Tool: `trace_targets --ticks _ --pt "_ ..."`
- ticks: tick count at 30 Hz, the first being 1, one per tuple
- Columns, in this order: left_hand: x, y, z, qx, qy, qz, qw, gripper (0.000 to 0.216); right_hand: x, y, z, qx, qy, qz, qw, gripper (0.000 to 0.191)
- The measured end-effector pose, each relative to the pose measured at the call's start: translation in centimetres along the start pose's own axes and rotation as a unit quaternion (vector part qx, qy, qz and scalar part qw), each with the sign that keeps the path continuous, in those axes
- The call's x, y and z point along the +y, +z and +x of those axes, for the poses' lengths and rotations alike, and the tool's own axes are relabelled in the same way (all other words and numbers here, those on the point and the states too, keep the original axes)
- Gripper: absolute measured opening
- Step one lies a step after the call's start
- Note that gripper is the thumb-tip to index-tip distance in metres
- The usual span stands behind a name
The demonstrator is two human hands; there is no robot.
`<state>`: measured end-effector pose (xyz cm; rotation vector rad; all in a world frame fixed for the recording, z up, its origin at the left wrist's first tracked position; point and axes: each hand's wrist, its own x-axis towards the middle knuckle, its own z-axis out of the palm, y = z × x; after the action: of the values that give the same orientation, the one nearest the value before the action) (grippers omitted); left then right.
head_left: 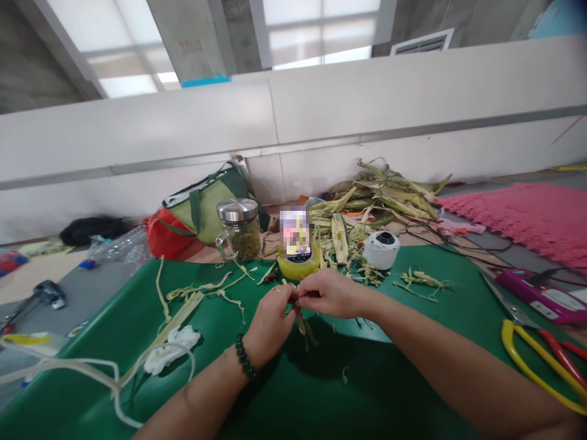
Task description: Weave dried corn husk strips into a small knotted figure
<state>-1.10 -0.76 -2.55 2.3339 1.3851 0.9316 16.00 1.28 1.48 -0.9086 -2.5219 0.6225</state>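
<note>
My left hand [270, 319], with a dark beaded bracelet at its wrist, and my right hand [334, 293] meet fingertip to fingertip above the green mat [321, 397]. Both are closed in a pinch on a small pale strip of dried corn husk [304, 330], whose frayed ends hang below the fingers. Its upper part is mostly hidden by the fingers. Just beyond them, a phone [298, 249] with a lit screen leans in a yellow roll of tape [300, 270]. A white spool of thread [381, 250] stands behind my right hand.
Husks [389, 192] are heaped at the back. A lidded glass jar [241, 235] stands by a green bag [211, 208]. Yellow-and-red-handled scissors [518, 311] and a magenta device [534, 296] lie right. White cord [114, 385] and crumpled white cloth [173, 349] lie left.
</note>
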Motion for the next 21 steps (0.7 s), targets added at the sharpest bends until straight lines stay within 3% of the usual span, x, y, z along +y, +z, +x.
trace_targets --ticks 4,6,9,12,17,21 --pt "-0.4 0.2 0.1 -0.023 0.028 0.005 0.999 0.015 0.5 -0.2 0.2 -0.028 0.011 -0.009 1.000 0.025" --pt "-0.4 0.2 0.2 -0.045 0.025 -0.001 0.999 0.014 1.1 -0.3 0.6 -0.003 0.064 -0.067 0.996 0.030" --pt "-0.1 0.0 0.4 -0.083 0.013 0.000 0.996 0.011 2.9 -0.3 1.6 0.051 0.168 -0.193 0.965 0.040" --pt "0.3 -0.1 0.6 -0.109 0.006 -0.009 0.994 0.010 4.7 -0.2 2.7 0.038 0.181 -0.268 0.946 0.046" --pt "0.6 0.0 0.6 -0.116 -0.007 -0.030 0.993 0.009 6.0 0.1 3.4 0.033 0.205 -0.294 0.933 0.047" --pt "0.5 0.1 0.5 -0.110 -0.001 -0.042 0.993 0.010 5.8 0.1 3.3 0.114 0.239 -0.285 0.921 0.048"
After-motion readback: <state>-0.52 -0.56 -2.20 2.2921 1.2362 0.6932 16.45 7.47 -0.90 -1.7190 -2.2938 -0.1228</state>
